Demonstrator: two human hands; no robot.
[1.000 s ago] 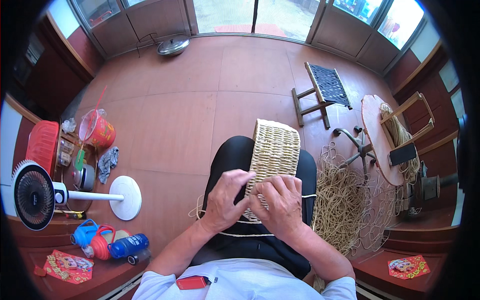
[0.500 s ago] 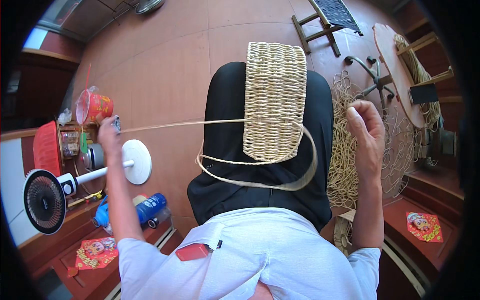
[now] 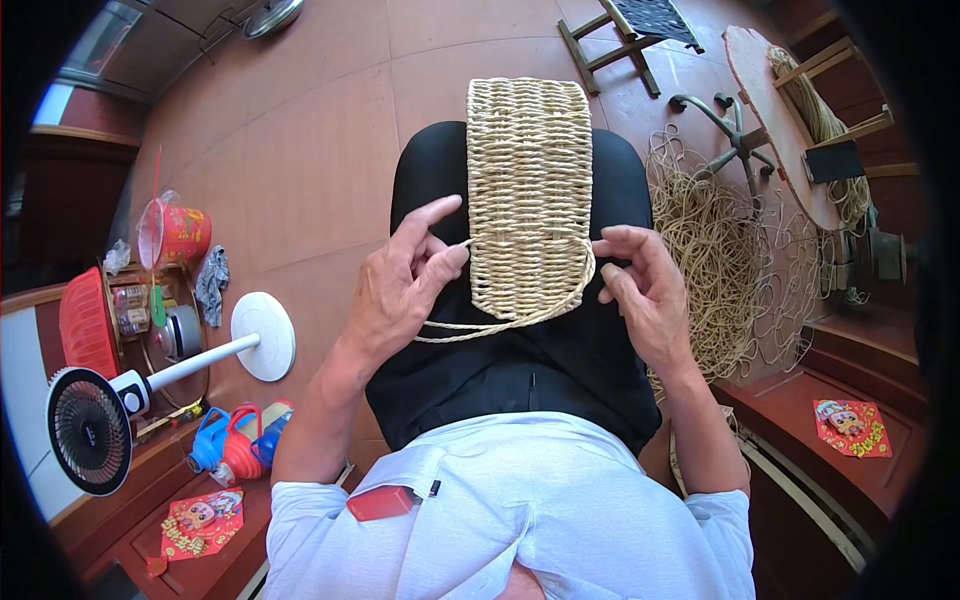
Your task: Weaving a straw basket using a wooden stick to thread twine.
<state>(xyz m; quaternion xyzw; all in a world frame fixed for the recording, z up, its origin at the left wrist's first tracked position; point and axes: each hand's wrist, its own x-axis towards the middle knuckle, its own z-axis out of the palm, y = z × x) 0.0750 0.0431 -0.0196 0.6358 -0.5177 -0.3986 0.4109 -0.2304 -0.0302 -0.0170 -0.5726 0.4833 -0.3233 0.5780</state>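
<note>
A woven straw-coloured basket (image 3: 530, 180), long and box-like, rests across my lap on black trousers. At its left edge is my left hand (image 3: 400, 290), its thumb tip by a short bit of cord and its index finger stretched forward, apart from the thumb. My right hand (image 3: 648, 295) hovers by the right edge, fingers bent and thumb apart, with nothing seen between them. A twisted straw cord (image 3: 510, 324) loops round the basket's right side and along its near end. Its left part passes behind my left hand.
Loose cord (image 3: 710, 260) lies heaped on the floor at right, near a wheeled chair base (image 3: 740, 145). A white fan (image 3: 90, 430), a red bucket (image 3: 185, 235) and bottles (image 3: 240, 445) stand left. A folding stool (image 3: 630, 45) stands ahead.
My left hand has come back from far left to the basket's left edge, and the taut cord there is gone from sight. My right hand has moved in leftward. The loop is smaller.
</note>
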